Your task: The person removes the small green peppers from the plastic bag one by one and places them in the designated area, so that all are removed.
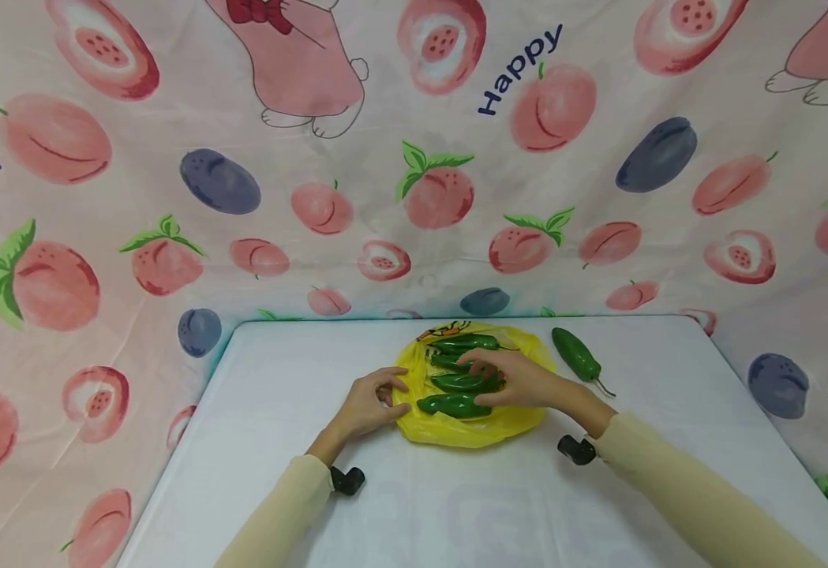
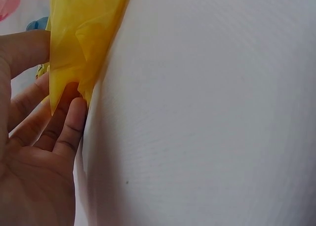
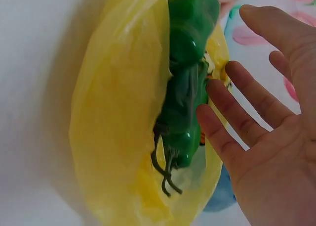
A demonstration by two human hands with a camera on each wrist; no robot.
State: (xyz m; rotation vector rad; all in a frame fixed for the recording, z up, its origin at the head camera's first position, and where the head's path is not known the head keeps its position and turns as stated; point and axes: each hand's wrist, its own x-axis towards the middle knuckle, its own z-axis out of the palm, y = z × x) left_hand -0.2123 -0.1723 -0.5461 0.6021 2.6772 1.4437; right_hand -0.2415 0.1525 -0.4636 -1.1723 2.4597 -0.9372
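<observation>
Behind the left hand (image 1: pixel 369 402), a cream sleeve (image 1: pixel 275 509) runs back toward the body, with a small black device (image 1: pixel 347 480) at the wrist. That hand holds the left edge of a yellow bag (image 1: pixel 449 434), its fingers bent about the plastic; the left wrist view hides the fingertips, so how firm the hold is cannot be told. Between the two hands the bag lies on a white table (image 1: pixel 282 371) with its mouth open upward, and four green peppers (image 1: pixel 449 405) show inside it. They lie roughly parallel, long axes running across from the left hand toward the right, and the right wrist view shows two stalks at the end away from the left hand. Right over these peppers hangs the right hand (image 1: pixel 516 379), thumb and fingers spread wide, palm bare, holding nothing; whether a fingertip touches a pepper cannot be told. Just right of the bag, on the far side of the right wrist, a loose pepper (image 1: pixel 575 355) rests on the table, well apart from the left hand and nearer the right. Its long axis slants, the blunt end away from the body and the stalk toward it and to the right. Rightmost, behind the right hand, another cream sleeve (image 1: pixel 705 493) reaches back.
</observation>
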